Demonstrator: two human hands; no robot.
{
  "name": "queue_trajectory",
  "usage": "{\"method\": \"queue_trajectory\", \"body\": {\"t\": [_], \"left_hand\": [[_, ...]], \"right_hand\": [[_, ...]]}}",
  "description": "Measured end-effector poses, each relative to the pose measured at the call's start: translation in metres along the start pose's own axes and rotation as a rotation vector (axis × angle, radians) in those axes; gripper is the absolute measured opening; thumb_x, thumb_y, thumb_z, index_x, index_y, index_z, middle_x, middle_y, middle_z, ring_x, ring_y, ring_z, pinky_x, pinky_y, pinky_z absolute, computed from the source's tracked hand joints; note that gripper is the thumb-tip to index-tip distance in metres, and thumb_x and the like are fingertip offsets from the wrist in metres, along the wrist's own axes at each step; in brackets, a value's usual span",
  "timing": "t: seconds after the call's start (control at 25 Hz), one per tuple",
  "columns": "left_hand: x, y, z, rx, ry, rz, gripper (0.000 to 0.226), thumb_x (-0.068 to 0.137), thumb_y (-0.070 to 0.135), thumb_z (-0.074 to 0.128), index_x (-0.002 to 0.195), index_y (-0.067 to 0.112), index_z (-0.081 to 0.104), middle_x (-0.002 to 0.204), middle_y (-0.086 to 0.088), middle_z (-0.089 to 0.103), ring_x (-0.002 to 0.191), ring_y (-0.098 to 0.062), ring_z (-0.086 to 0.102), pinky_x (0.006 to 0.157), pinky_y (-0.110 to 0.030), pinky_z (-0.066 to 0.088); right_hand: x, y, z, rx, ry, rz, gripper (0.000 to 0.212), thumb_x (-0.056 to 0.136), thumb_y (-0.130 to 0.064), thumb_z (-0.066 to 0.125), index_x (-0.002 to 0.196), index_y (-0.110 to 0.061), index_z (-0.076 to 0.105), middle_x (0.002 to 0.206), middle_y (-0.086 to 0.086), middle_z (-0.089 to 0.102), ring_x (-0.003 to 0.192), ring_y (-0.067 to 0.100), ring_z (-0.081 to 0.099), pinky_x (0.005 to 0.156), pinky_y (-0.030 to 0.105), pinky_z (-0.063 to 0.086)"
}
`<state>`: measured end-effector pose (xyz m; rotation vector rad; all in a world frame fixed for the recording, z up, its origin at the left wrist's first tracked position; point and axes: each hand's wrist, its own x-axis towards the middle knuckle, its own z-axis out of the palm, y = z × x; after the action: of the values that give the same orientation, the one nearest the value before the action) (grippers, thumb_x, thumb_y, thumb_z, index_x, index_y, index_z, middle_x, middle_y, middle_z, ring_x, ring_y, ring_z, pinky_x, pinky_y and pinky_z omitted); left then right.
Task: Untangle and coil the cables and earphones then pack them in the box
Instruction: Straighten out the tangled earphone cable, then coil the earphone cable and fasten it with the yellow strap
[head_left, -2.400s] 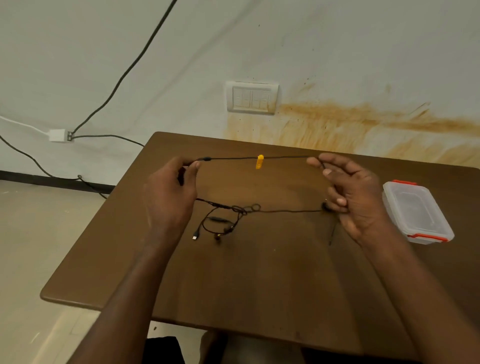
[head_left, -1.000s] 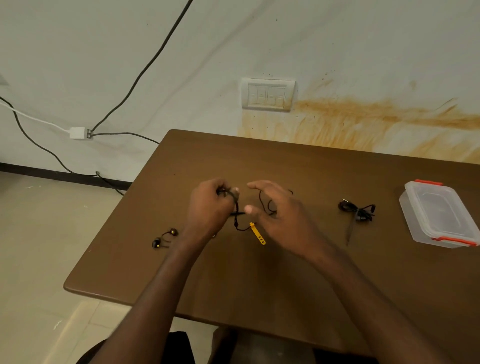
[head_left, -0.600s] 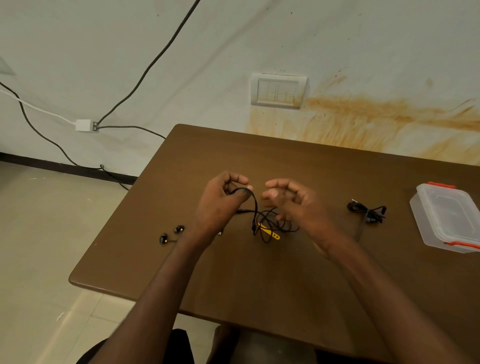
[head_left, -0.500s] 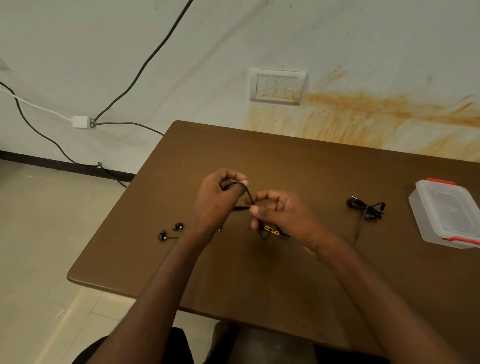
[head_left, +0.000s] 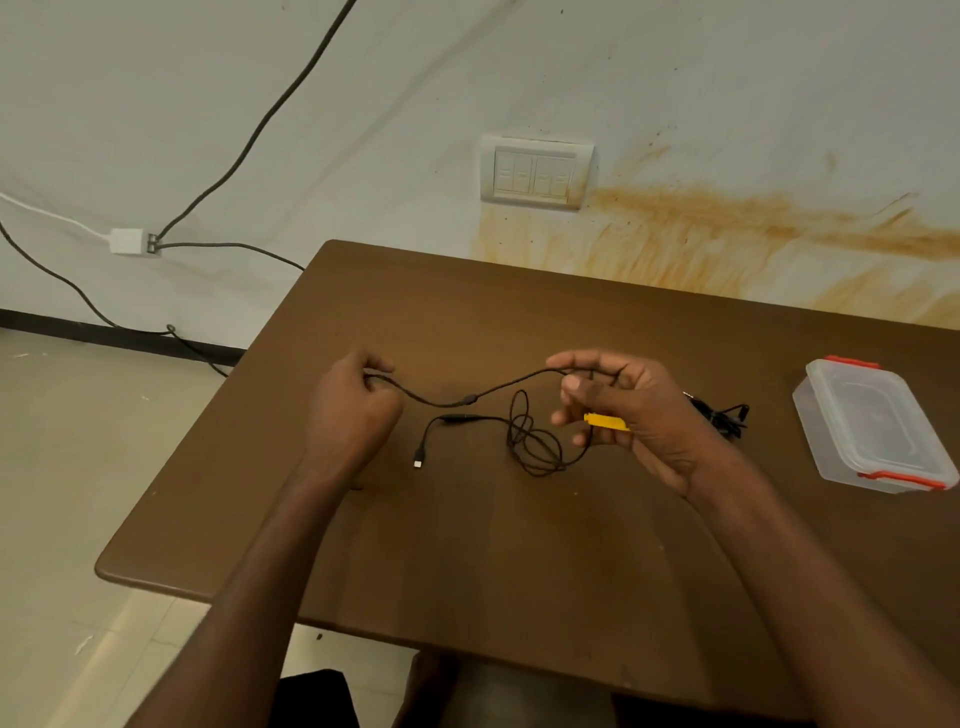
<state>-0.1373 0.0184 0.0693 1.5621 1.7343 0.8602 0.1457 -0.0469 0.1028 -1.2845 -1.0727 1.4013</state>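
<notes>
Black cable (head_left: 470, 400) stretched between both hands above brown table (head_left: 467, 545), loose loops resting on it. Left hand (head_left: 348, 415) gripping one end; right hand (head_left: 623, 410) pinching the other, holding yellow tie (head_left: 605, 421). Clear lidded box (head_left: 872, 426) far right.

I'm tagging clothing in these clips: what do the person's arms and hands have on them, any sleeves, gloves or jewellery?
Both forearms are bare right down to the bottom edge of the frame, with no sleeves in view. The left hand and the right hand wear no gloves, and no rings, watch or wristband are visible. No markings show on either arm.
</notes>
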Motion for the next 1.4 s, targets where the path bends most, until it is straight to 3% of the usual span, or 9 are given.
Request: {"method": "queue_trajectory", "body": {"t": [0.16, 0.32, 0.44, 0.64, 0.76, 0.96, 1.16, 1.28, 1.4], "left_hand": [[-0.018, 0.018, 0.017, 0.055, -0.135, 0.399, 0.051, 0.09, 0.024, 0.059, 0.139, 0.036, 0.053, 0.134, 0.015, 0.058, 0.121, -0.004, 0.052, 0.113, -0.053, 0.034], [-0.03, 0.026, 0.046, -0.267, -0.515, 0.411, 0.027, 0.101, 0.045, 0.062, 0.123, 0.031, 0.068, 0.107, 0.011, 0.074, 0.103, -0.004, 0.069, 0.089, -0.034, 0.055], [-0.017, 0.022, 0.043, -0.302, -0.208, 0.381, 0.027, 0.1, 0.032, 0.066, 0.083, 0.013, 0.074, 0.071, -0.01, 0.068, 0.064, -0.017, 0.057, 0.064, -0.03, 0.045], [0.015, -0.005, 0.004, -0.663, 0.23, 0.049, 0.033, 0.105, 0.036, 0.06, 0.08, 0.015, 0.069, 0.064, 0.001, 0.054, 0.06, -0.012, 0.048, 0.06, -0.02, 0.045], [0.02, -0.02, 0.007, -0.398, 0.303, 0.005, 0.037, 0.105, 0.038, 0.058, 0.081, 0.011, 0.071, 0.065, -0.006, 0.056, 0.059, -0.014, 0.049, 0.059, -0.027, 0.043], [0.024, -0.034, -0.001, -0.068, 0.44, 0.031, 0.039, 0.103, 0.039, 0.056, 0.08, 0.01, 0.068, 0.067, -0.002, 0.059, 0.067, -0.025, 0.058, 0.063, -0.037, 0.044], [0.01, -0.025, 0.02, 0.472, 0.248, -0.058, 0.03, 0.094, 0.034, 0.067, 0.118, 0.015, 0.065, 0.12, -0.016, 0.06, 0.116, -0.041, 0.056, 0.096, -0.053, 0.043], [0.002, -0.017, 0.031, 0.557, 0.189, -0.021, 0.058, 0.087, 0.021, 0.073, 0.14, 0.013, 0.051, 0.14, -0.019, 0.048, 0.135, -0.04, 0.041, 0.108, -0.056, 0.032], [0.001, -0.016, 0.036, 0.529, 0.026, 0.23, 0.055, 0.085, 0.024, 0.077, 0.137, 0.027, 0.058, 0.143, -0.005, 0.05, 0.138, -0.028, 0.043, 0.111, -0.054, 0.029]], "right_hand": [[0.0, 0.0, 0.013, -0.033, -0.079, 0.036, 0.024, 0.098, -0.011, 0.066, 0.121, -0.008, 0.072, 0.102, 0.015, 0.076, 0.071, 0.025, 0.072, 0.051, 0.029, 0.054], [0.001, 0.003, 0.023, -0.028, -0.13, 0.058, 0.027, 0.1, -0.017, 0.065, 0.126, -0.009, 0.07, 0.109, 0.018, 0.076, 0.059, 0.023, 0.07, 0.044, 0.026, 0.052], [0.002, 0.001, 0.014, -0.004, -0.121, 0.129, 0.04, 0.099, -0.034, 0.064, 0.134, -0.015, 0.062, 0.113, 0.02, 0.076, 0.054, 0.022, 0.066, 0.045, 0.027, 0.053], [0.005, 0.006, -0.009, -0.139, -0.142, 0.135, 0.046, 0.09, -0.034, 0.069, 0.133, -0.016, 0.065, 0.088, 0.015, 0.074, 0.075, 0.026, 0.07, 0.077, 0.039, 0.061], [0.006, 0.009, -0.014, 0.079, -0.186, 0.112, 0.05, 0.089, -0.01, 0.072, 0.138, -0.014, 0.063, 0.085, 0.009, 0.067, 0.073, 0.023, 0.067, 0.08, 0.046, 0.061], [0.007, 0.003, -0.031, 0.201, -0.026, 0.063, 0.048, 0.089, -0.01, 0.071, 0.136, -0.019, 0.066, 0.095, 0.003, 0.068, 0.057, 0.007, 0.05, 0.041, 0.016, 0.035], [0.018, 0.042, 0.005, -0.604, 0.051, 0.039, 0.033, 0.091, -0.032, 0.078, 0.122, -0.024, 0.068, 0.11, -0.002, 0.065, 0.087, 0.01, 0.059, 0.069, 0.017, 0.049], [0.024, 0.067, 0.039, -0.695, -0.004, 0.046, 0.04, 0.087, -0.049, 0.079, 0.117, -0.026, 0.068, 0.108, -0.002, 0.06, 0.089, 0.007, 0.056, 0.074, 0.022, 0.048], [0.03, 0.085, 0.059, -0.824, 0.04, -0.046, 0.04, 0.079, -0.047, 0.085, 0.11, -0.028, 0.07, 0.096, -0.011, 0.053, 0.085, 0.004, 0.052, 0.077, 0.03, 0.05]]}}
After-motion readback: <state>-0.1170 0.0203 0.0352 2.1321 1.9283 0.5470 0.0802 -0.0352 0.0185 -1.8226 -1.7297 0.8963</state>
